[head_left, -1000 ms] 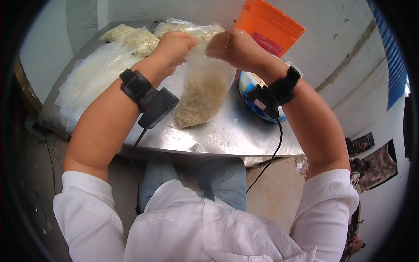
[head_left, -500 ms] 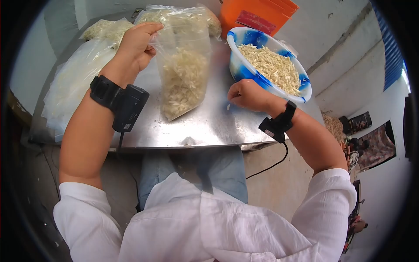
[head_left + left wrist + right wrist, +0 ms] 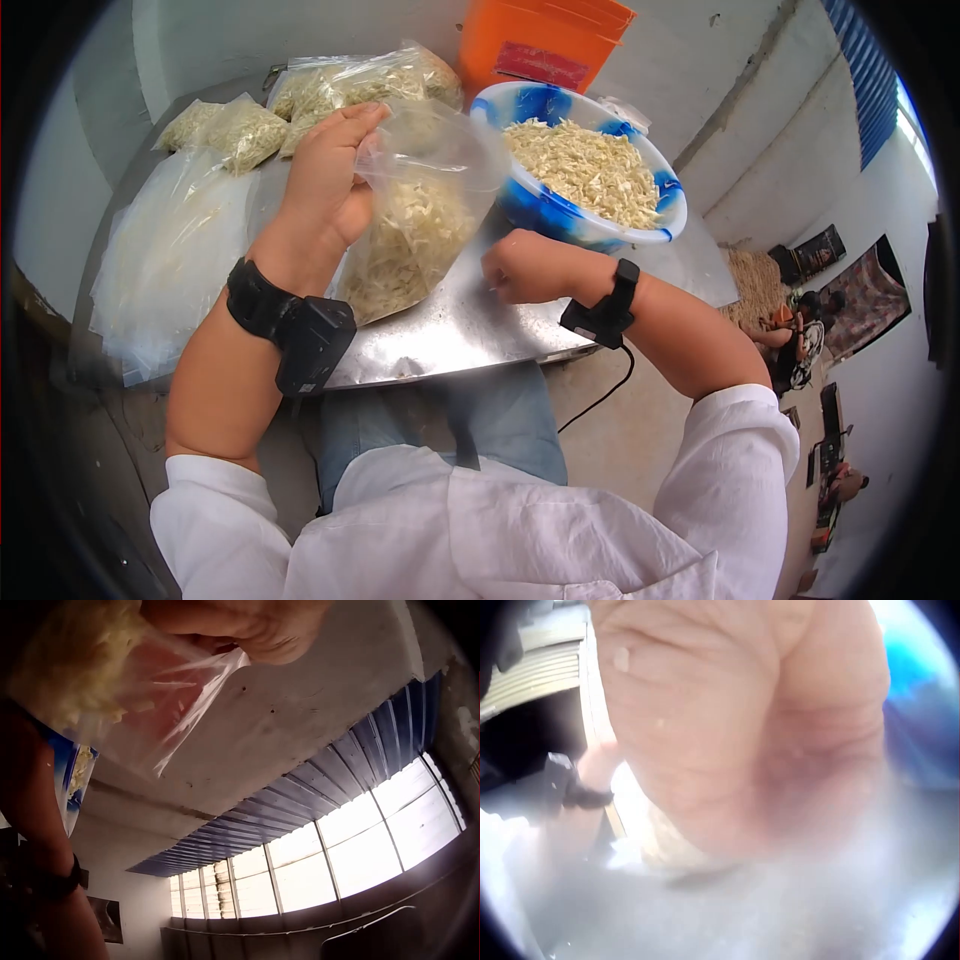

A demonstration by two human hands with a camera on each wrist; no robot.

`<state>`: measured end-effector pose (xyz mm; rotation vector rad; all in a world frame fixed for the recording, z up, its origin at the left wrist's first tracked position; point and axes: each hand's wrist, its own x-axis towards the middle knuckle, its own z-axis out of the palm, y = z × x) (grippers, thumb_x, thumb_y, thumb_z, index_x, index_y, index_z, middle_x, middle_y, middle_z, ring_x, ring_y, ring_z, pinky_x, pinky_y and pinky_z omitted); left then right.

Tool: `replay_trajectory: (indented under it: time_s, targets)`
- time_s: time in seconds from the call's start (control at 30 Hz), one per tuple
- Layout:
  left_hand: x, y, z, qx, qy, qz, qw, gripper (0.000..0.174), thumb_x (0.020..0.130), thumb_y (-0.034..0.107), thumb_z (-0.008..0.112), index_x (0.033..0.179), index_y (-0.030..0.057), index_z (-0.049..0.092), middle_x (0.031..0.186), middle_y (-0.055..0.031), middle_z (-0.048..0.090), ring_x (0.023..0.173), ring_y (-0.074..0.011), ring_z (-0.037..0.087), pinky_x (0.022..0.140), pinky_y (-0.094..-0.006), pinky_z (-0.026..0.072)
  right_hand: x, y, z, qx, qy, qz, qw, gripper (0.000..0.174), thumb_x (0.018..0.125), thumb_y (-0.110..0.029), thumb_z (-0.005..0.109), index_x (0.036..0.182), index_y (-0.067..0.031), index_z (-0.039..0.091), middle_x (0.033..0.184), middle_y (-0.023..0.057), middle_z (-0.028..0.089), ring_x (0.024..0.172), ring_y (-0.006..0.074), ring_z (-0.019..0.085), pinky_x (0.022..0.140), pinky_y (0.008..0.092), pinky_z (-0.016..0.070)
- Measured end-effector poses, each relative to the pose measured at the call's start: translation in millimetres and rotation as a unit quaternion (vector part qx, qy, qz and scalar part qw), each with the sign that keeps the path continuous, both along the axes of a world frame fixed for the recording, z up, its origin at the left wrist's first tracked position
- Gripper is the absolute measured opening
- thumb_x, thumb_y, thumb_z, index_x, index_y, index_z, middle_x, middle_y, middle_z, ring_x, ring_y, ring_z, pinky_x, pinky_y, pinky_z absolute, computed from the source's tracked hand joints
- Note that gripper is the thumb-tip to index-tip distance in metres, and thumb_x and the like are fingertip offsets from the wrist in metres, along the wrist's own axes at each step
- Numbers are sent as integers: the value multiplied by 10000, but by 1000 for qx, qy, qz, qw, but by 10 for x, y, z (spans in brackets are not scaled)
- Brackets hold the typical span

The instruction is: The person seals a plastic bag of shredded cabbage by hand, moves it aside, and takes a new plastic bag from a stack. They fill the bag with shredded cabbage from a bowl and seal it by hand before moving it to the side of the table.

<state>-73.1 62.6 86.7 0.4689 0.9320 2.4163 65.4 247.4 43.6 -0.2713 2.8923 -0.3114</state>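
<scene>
My left hand (image 3: 345, 170) grips the top edge of a clear plastic bag (image 3: 415, 235) partly filled with pale shredded pieces and holds it upright on the metal table (image 3: 470, 325). From the left wrist view, the bag (image 3: 112, 690) hangs under the hand (image 3: 247, 630). My right hand (image 3: 512, 268) rests on the table just right of the bag, below the bowl, with its fingers curled. Nothing shows in it. Up close, the right hand (image 3: 742, 727) is a blur over the table. A blue and white bowl (image 3: 590, 170) heaped with the same shreds stands at the back right.
A stack of empty clear bags (image 3: 165, 255) lies at the table's left. Filled bags (image 3: 235, 128) (image 3: 360, 80) lie at the back by the wall. An orange container (image 3: 540, 40) stands behind the bowl. The table's front edge runs close to my lap.
My right hand let go of the bag top and dropped to the table by the bowl. My left hand kept the bag and brought it lower and nearer.
</scene>
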Motion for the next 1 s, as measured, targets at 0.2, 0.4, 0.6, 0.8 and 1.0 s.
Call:
replay_trajectory:
  time_s: [0.2,0.4,0.6,0.8,1.0]
  targets:
    - [6,210,24,37,-1,9,999,31,862,88,548,875,61,557,596,50,485,543,-35,472,483,-186,399,212,443,885,-126,111,-118,979,26,724,-19,572,742,0,572,654,12,551,608,76,514,575,216,430]
    - [-61,319,-97,114,-48,64,990,85,844,63,562,924,33,550,761,9,521,628,-70,476,580,-190,407,185,1618,1018,-39,129,-351,927,210,710,-150,653,865,-13,618,818,88,626,711,166,594,617,284,482]
    - [-106,260,-241,113,-57,75,989,84,867,90,543,942,55,558,636,27,492,526,-48,436,496,-181,371,161,2017,822,105,-24,-404,908,743,672,-391,739,1286,-107,433,1298,172,440,1217,292,399,889,404,432]
    - [-174,183,-254,93,-26,94,991,100,872,103,544,959,57,560,664,43,502,551,-40,457,513,-176,383,92,1754,847,-98,-140,-438,882,906,620,-407,787,1360,-184,314,1387,162,304,1244,326,349,1015,366,320]
    - [-239,127,-441,94,41,57,993,93,877,101,541,955,57,568,823,21,579,628,-49,515,580,-193,436,-15,1496,674,176,-97,-237,951,978,514,-347,835,1350,-214,345,1239,199,412,1186,362,398,953,423,379]
